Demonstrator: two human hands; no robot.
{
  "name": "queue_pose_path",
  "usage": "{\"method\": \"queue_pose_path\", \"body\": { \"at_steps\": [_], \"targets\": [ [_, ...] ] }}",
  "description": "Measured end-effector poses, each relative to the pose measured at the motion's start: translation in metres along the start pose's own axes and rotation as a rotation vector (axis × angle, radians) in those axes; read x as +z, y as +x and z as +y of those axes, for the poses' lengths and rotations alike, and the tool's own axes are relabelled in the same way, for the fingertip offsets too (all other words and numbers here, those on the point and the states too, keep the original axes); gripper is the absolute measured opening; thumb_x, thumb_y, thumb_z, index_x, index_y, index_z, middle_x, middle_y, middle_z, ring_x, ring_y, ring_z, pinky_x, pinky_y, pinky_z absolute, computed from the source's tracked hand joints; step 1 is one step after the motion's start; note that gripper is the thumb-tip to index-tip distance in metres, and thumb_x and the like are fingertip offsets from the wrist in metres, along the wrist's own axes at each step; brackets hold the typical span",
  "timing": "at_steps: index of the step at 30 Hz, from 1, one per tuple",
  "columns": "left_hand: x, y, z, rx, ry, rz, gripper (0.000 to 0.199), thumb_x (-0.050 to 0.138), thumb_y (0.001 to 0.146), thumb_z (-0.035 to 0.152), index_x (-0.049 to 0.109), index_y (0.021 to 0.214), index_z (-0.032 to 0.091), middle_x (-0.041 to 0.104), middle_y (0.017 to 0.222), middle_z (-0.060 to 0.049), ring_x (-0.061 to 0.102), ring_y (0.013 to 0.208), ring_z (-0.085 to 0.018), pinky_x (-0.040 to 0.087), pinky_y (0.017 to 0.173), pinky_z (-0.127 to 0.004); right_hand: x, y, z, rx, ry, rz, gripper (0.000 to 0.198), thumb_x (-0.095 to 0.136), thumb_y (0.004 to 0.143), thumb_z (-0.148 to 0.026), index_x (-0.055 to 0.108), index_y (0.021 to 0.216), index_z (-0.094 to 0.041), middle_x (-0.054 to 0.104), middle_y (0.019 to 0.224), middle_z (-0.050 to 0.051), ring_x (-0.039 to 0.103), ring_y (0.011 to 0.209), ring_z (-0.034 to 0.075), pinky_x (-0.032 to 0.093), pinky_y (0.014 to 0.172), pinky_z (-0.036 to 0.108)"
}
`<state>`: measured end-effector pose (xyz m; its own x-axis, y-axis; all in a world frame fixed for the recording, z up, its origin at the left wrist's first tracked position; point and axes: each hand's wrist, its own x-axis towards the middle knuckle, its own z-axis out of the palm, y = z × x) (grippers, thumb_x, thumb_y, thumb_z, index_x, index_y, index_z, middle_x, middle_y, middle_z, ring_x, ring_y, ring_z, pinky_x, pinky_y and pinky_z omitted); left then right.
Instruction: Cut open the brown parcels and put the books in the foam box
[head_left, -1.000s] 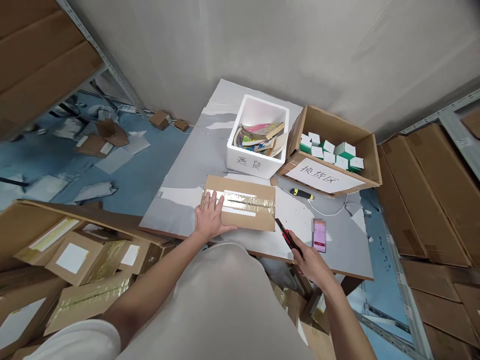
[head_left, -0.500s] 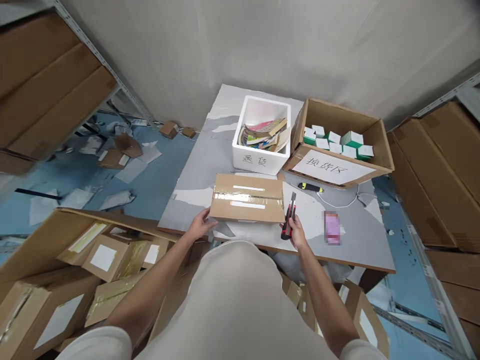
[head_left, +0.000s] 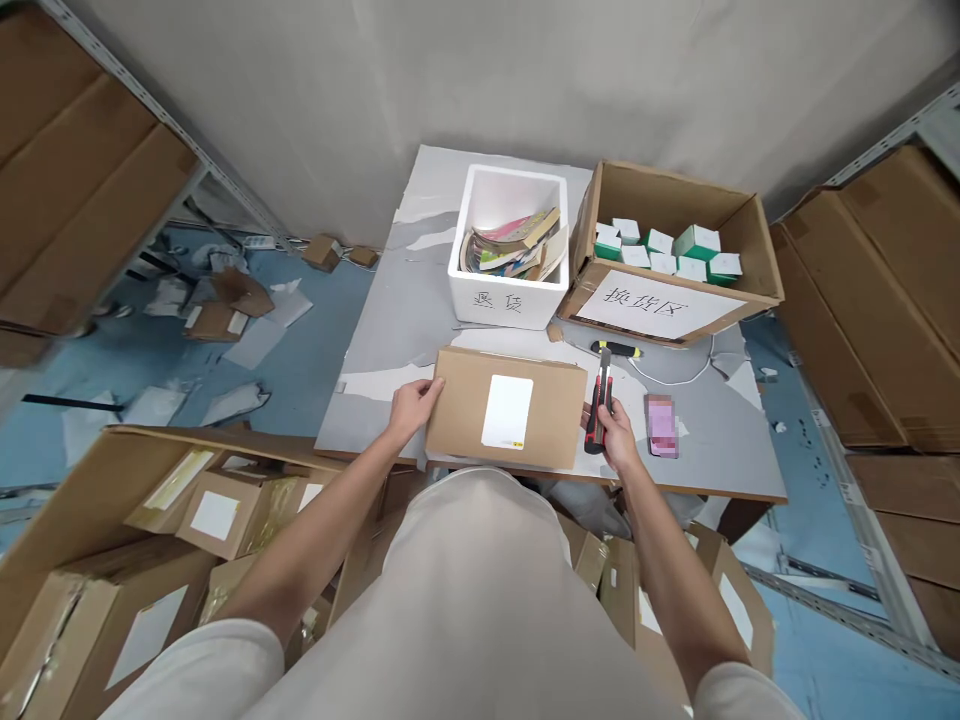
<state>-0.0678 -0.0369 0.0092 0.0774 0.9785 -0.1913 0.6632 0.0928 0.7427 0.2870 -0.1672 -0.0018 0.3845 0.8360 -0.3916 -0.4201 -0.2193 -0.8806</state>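
A closed cardboard box (head_left: 457, 410) is at the table's front edge, with a side bearing a white label (head_left: 507, 410) turned up toward me. My left hand (head_left: 415, 408) grips the box's left edge, thumb near the upper corner. In my right hand (head_left: 616, 432) is a red and black box cutter (head_left: 598, 412), its blade out and pointing away from me. Some fingers of that hand reach behind the knife to the box's right side; whether they press on it is hard to see. A black and yellow cutter (head_left: 616, 349) lies just beyond.
Behind stand a white foam box (head_left: 510, 305) of books and an open carton (head_left: 761, 250) of small white-green boxes. A blurred pink item (head_left: 662, 425) and a white cable (head_left: 675, 382) lie at right. A big carton (head_left: 180, 435) full of parcels stands at lower left.
The box has turned from its taped top to its labelled side. My left hand has moved up onto its left edge. My right hand, with the box cutter, has shifted slightly right and away.
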Motion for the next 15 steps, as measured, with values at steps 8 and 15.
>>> {"method": "queue_pose_path", "body": {
  "at_steps": [8,15],
  "targets": [
    [0.022,0.055,0.007,-0.163,-0.053,-0.025,0.051,0.051,0.074,0.064,0.065,0.06,0.017,0.066,0.066,-0.007,0.061,0.076,-0.024,0.04,0.064,-0.03,0.017,0.043,-0.002,0.002,-0.025,0.018,0.038,0.071,0.07,-0.045,0.053,0.096,-0.024,0.072,0.086,0.0,0.07,0.075,0.017,0.058,0.065,0.032],
    [0.024,0.037,-0.038,-0.132,-0.33,-0.121,0.061,0.045,0.076,0.065,0.067,0.101,0.014,0.071,0.1,-0.011,0.066,0.091,-0.021,0.051,0.079,-0.033,-0.004,0.025,0.011,0.016,-0.031,-0.021,0.043,0.073,0.069,-0.048,0.052,0.099,-0.025,0.071,0.103,0.003,0.07,0.091,0.018,0.056,0.08,0.036]
  ]
}}
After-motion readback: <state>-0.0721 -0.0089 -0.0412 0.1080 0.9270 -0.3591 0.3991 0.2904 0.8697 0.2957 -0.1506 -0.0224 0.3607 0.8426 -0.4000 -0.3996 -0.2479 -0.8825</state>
